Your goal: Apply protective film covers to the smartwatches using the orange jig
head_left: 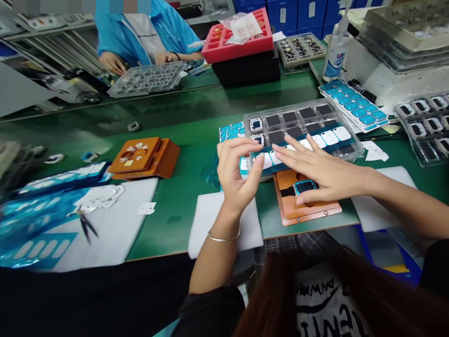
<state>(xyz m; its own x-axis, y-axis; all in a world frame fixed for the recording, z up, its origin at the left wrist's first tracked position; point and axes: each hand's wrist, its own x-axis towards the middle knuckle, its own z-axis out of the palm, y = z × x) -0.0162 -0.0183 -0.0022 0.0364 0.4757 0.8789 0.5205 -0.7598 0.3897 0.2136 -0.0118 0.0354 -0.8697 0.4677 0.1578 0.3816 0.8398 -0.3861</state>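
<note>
My left hand (236, 175) is raised at the left end of a strip of white adhesive pieces (319, 140), its fingers curved and the thumb apart from them. My right hand (324, 171) stretches its fingers across the strip, palm down. Below its thumb lies an orange fixture plate (294, 213) holding a small dark rectangular part with a blue rim (304, 186). The strip lies over a clear compartment tray (293, 110) with dark pads and a few white frames. I cannot make out anything held in either hand.
White foam pads (206, 224) lie at the table's front edge. An orange block fixture (143, 157), tweezers (86, 227) and blue film sheets (31, 234) are to the left. Sheets of blue stickers (354, 105) and a pump bottle (336, 56) stand right. Opposite, a person in blue handles a tray (147, 78).
</note>
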